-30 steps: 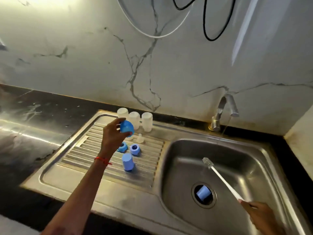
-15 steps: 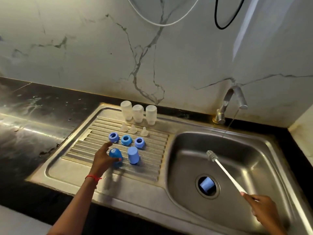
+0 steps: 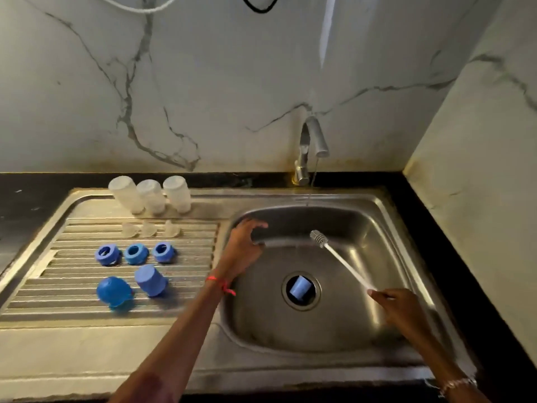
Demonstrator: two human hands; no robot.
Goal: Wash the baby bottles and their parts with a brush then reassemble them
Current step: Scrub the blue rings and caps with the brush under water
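left hand (image 3: 244, 245): empty, fingers loosely apart, basin (image 3: 363, 228) rim 10 o'clock | right hand (image 3: 401, 312): pinching bottle brush (image 3: 343, 263) handle, 4 o'clock | blue cap (image 3: 300, 287): in drain | bottles (image 3: 151, 196): drainboard (image 3: 72, 274) 12 o'clock

A steel sink unit (image 3: 87, 344) sits in a black counter (image 3: 26, 199), with its ribbed drainboard (image 3: 191, 274) at 9 o'clock and its basin (image 3: 290, 330) at 3. At the drainboard's 12 o'clock three clear bottles (image 3: 151, 196) stand in a row. Toward 6 follow three clear nipples (image 3: 148, 229), three blue rings (image 3: 136, 253), then two blue caps (image 3: 151, 280). A third cap (image 3: 300, 287) lies tilted in the basin's drain (image 3: 316, 298). The tap (image 3: 312, 146) stands at the basin's 12 o'clock.
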